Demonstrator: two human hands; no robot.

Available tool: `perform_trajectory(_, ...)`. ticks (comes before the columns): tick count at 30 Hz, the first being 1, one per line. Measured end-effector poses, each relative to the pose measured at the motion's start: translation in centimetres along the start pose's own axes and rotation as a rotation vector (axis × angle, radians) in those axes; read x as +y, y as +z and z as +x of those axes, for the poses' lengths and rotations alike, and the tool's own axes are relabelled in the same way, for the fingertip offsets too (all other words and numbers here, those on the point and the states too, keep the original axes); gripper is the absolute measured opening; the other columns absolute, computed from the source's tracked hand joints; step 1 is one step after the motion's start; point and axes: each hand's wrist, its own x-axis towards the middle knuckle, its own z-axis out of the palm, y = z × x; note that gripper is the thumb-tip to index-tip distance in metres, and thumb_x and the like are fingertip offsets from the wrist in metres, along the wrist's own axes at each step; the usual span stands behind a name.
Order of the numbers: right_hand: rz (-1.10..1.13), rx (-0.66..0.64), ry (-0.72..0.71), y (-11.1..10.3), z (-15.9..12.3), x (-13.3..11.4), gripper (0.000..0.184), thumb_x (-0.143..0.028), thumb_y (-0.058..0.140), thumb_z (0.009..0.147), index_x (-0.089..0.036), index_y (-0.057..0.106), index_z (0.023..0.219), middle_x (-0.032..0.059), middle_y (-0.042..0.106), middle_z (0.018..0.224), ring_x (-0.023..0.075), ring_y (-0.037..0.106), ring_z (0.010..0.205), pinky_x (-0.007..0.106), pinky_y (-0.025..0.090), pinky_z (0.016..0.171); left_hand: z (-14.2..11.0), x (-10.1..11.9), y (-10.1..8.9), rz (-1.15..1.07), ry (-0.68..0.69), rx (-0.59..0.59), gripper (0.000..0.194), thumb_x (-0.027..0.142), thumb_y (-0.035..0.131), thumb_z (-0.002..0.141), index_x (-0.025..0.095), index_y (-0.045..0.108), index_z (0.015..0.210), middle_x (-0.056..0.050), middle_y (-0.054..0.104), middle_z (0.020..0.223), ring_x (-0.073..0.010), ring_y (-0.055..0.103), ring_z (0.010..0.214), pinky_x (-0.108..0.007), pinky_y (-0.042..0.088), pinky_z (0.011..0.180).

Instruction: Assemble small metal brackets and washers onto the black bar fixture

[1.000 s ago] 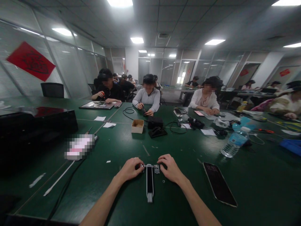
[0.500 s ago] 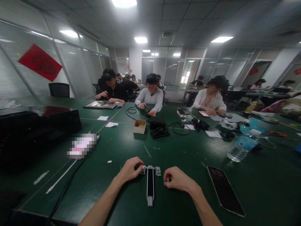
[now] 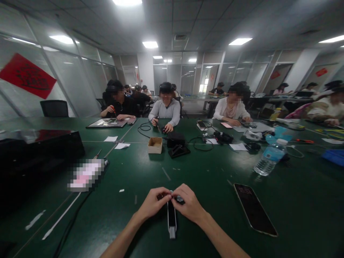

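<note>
A narrow strip-shaped device (image 3: 171,216), black in the middle with a white frame and a grey end block, lies lengthwise on the green table before me. A silvery bracket (image 3: 180,198) sticks out on the right of its far end. My left hand (image 3: 155,203) and my right hand (image 3: 187,202) meet over that far end, thumbs and fingertips pinched together. Whatever lies between the fingertips is too small and covered to make out. The fingers also hide the bracket's left part.
Right of my hands lies a smartphone (image 3: 255,209), with a tilted water bottle (image 3: 271,157) beyond it. A small open box (image 3: 155,146) and a black stand (image 3: 179,151) are farther ahead. Cables run along the left. Other people sit across the table.
My right hand has moved left from beside the device to its far end. My left hand has shifted inward, so the fingertips meet. The view has turned slightly right.
</note>
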Motion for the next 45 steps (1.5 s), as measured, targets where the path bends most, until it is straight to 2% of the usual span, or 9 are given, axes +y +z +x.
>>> perform_trajectory(3, -0.001, 0.075, -0.019, 0.8, -0.1, 0.0, 0.012, -0.022, 0.051, 0.085, -0.021, 0.064, 0.086, 0.0056, 0.065, 0.082, 0.0187, 0.056, 0.078, 0.034, 0.045, 0.071, 0.1, -0.3, 0.1, -0.093, 0.020, -0.025, 0.027, 0.038, 0.056, 0.087, 0.014, 0.069, 0.090, -0.005, 0.070, 0.085, -0.0176, 0.061, 0.078, -0.026, 0.047, 0.073)
perform_trajectory(6, -0.015, 0.101, -0.017, 1.1, -0.1, 0.1, 0.013, -0.021, 0.052, 0.085, -0.021, 0.065, 0.089, 0.0059, 0.065, 0.083, 0.0192, 0.056, 0.079, 0.034, 0.045, 0.072, 0.2, -0.6, -0.3, -0.144, 0.006, -0.024, 0.028, 0.039, 0.059, 0.085, 0.013, 0.069, 0.089, -0.005, 0.069, 0.082, -0.0166, 0.060, 0.074, -0.025, 0.047, 0.068)
perform_trajectory(12, -0.076, 0.086, -0.011, 0.2, -0.2, 1.3, 0.018, -0.020, 0.057, 0.082, -0.020, 0.062, 0.100, 0.0068, 0.064, 0.090, 0.0208, 0.057, 0.084, 0.035, 0.045, 0.073, 0.3, -1.3, -2.8, 0.052, -0.068, 0.092, 0.022, 0.034, 0.058, 0.084, 0.014, 0.065, 0.088, -0.001, 0.063, 0.073, -0.0141, 0.056, 0.067, -0.022, 0.043, 0.062)
perform_trajectory(16, -0.142, 0.011, 0.124, -0.7, -0.6, 3.0, 0.015, -0.022, 0.054, 0.085, -0.020, 0.063, 0.097, 0.0058, 0.064, 0.089, 0.0206, 0.057, 0.085, 0.034, 0.045, 0.073, 0.2, -1.6, -4.1, 0.174, -0.111, 0.073, 0.017, 0.031, 0.059, 0.081, 0.016, 0.066, 0.084, 0.000, 0.065, 0.075, -0.0149, 0.057, 0.069, -0.023, 0.042, 0.064)
perform_trajectory(21, -0.137, -0.152, 0.272, -1.2, -0.8, 3.8, 0.016, -0.030, 0.051, 0.088, -0.022, 0.064, 0.092, 0.0039, 0.063, 0.090, 0.0190, 0.056, 0.086, 0.034, 0.044, 0.075, 0.1, -1.2, -3.7, 0.221, -0.125, -0.011, 0.014, 0.029, 0.062, 0.079, 0.017, 0.068, 0.082, 0.001, 0.066, 0.076, -0.0146, 0.056, 0.069, -0.022, 0.039, 0.063)
perform_trajectory(26, -0.137, -0.226, 0.283, -1.1, -0.6, 3.1, 0.016, -0.028, 0.050, 0.089, -0.021, 0.064, 0.089, 0.0032, 0.063, 0.090, 0.0177, 0.054, 0.085, 0.032, 0.042, 0.074, 0.2, -1.1, -3.2, 0.250, -0.129, -0.044, 0.015, 0.030, 0.062, 0.079, 0.017, 0.069, 0.083, 0.002, 0.067, 0.077, -0.0144, 0.056, 0.070, -0.022, 0.039, 0.064)
perform_trajectory(45, -0.105, -0.187, 0.287, -0.7, -0.5, 3.0, 0.010, -0.021, 0.054, 0.085, -0.021, 0.064, 0.087, 0.0031, 0.062, 0.086, 0.0184, 0.053, 0.084, 0.032, 0.042, 0.075, 0.5, -1.9, -2.7, 0.348, -0.094, -0.027, 0.013, 0.029, 0.061, 0.080, 0.018, 0.068, 0.081, 0.002, 0.065, 0.074, -0.0133, 0.054, 0.066, -0.021, 0.038, 0.062)
